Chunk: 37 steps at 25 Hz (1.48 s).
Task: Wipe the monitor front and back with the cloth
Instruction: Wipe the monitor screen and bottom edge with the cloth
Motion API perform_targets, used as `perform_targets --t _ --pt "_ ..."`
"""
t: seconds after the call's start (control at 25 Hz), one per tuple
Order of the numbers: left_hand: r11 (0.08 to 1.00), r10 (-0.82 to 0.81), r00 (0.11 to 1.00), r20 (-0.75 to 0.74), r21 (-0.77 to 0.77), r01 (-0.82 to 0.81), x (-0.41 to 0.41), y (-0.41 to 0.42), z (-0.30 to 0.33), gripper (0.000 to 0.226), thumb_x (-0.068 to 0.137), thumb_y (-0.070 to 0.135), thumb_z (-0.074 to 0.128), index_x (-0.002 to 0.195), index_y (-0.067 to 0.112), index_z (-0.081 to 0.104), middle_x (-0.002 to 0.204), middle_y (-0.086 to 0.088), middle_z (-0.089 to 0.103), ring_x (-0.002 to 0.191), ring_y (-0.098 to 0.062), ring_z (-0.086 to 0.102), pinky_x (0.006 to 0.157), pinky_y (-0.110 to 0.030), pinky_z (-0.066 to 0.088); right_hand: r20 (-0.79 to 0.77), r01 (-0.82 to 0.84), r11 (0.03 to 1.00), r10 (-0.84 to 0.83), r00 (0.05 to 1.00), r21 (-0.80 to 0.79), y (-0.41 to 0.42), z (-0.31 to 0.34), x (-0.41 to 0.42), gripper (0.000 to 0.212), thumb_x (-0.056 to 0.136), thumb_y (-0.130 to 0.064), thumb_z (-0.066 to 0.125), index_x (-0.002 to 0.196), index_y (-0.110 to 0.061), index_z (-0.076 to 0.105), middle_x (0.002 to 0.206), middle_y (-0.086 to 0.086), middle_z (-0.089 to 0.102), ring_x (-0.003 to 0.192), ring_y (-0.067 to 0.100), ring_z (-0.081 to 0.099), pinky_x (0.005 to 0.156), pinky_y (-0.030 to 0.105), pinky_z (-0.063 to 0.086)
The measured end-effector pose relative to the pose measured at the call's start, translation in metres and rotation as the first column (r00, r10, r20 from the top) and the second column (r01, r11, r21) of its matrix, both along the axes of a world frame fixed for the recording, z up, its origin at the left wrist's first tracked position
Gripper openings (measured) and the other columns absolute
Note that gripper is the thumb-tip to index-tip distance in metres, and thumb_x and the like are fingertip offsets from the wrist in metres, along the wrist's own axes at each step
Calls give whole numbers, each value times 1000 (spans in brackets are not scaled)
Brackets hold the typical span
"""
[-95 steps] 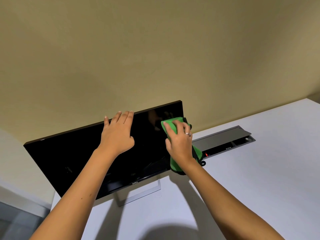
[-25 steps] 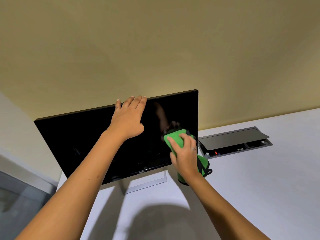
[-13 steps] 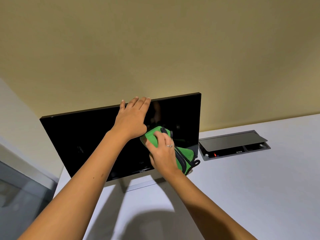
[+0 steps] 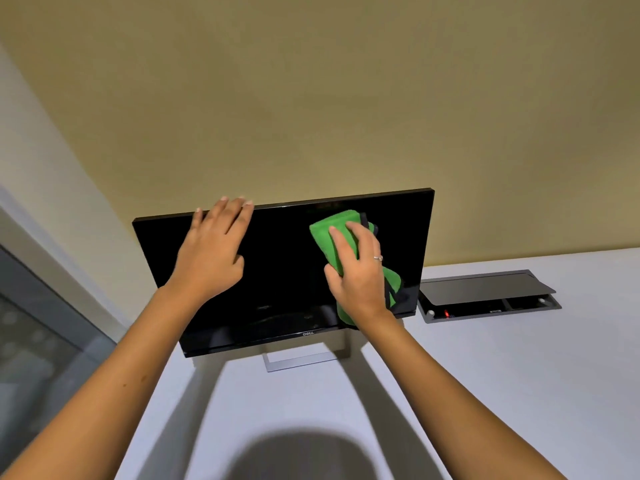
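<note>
Left hand (image 4: 211,258) lies flat, fingers straight, steadying the monitor (image 4: 287,282) at its top edge; right hand (image 4: 356,275) presses the cloth (image 4: 329,233) at centre frame. Best to sweep in overlapping passes with light pressure.

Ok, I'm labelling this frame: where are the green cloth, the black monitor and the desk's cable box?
green cloth (image 4: 332,233), head view, upper fold.
black monitor (image 4: 280,271), head view, screen centre.
grey cable box (image 4: 485,289), head view, raised lid.

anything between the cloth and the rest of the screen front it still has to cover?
Only the left hand, resting flat on the upper left of the monitor with fingertips over the top edge. The right hand presses the cloth on the upper right; the glass between and below looks bare.
</note>
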<state>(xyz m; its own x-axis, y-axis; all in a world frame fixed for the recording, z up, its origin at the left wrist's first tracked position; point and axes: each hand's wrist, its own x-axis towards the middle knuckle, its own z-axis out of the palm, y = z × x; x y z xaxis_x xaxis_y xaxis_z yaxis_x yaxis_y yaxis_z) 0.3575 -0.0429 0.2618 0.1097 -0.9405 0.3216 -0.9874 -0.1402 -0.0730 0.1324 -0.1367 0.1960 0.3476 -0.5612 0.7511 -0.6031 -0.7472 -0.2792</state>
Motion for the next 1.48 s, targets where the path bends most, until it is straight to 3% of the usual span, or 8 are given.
perform_targets --t 0.12,0.28,0.52,0.72,1.04,1.2,1.36,1.48 --pt "992 129 992 2 10 -129 32 25 1 89 69 10 67 147 9 25 149 -13 32 141 -34 21 109 -60 20 -108 6 1000 -8 994 -13 14 -6 28 57 76 -17 70 131 -11 53 133 16 50 126 32 41 100 51 41" --pt "984 174 985 -12 37 -174 63 49 3 90 68 7 66 147 8 24 148 -15 32 140 -37 22 109 -60 21 -250 136 990 -120 961 46 22 -31 36 69 80 -25 65 142 -22 36 152 8 30 141 34 18 102 68 25" --pt "993 118 987 -105 18 -117 70 52 2 88 69 7 59 148 8 20 150 -12 27 142 -34 14 114 -54 14 -202 62 990 -36 979 125 32 -43 37 84 71 10 66 143 -12 30 152 29 8 141 47 -1 103 69 25" --pt "997 72 989 -128 -12 -74 75 54 -1 88 67 2 56 147 8 22 149 -11 27 142 -35 15 113 -55 14 -144 -93 996 93 985 11 35 -16 67 67 77 9 61 139 -4 38 149 32 19 140 49 3 109 63 23" --pt "999 13 978 -210 -31 -20 87 53 -3 80 74 -9 48 148 10 23 150 -9 27 142 -33 16 114 -50 20 -362 -210 960 132 923 -186 63 -65 93 54 77 15 48 125 -8 59 139 20 47 136 40 30 108 57 29" --pt "997 -48 938 -343 -71 25 89 51 -2 78 75 -14 43 147 9 27 150 -8 28 142 -31 15 114 -42 23 -320 12 983 -71 945 -181 66 -57 85 54 75 2 58 123 -22 60 138 13 49 131 39 36 93 51 36" --pt "985 -90 727 -681 -171 -38 88 65 3 77 78 -13 40 148 15 27 153 5 24 143 -10 13 113 -17 11 -225 130 988 -144 964 -79 72 -15 122 59 74 -10 64 130 -24 53 141 15 39 133 41 27 93 55 36" --pt "919 -224 200 -954 -275 -283 84 81 -8 62 88 -5 41 145 18 34 149 7 35 136 -4 32 111 -20 26 -211 66 991 -90 973 -119 83 0 158 60 71 -2 57 127 -25 57 137 15 47 131 41 31 91 50 35"
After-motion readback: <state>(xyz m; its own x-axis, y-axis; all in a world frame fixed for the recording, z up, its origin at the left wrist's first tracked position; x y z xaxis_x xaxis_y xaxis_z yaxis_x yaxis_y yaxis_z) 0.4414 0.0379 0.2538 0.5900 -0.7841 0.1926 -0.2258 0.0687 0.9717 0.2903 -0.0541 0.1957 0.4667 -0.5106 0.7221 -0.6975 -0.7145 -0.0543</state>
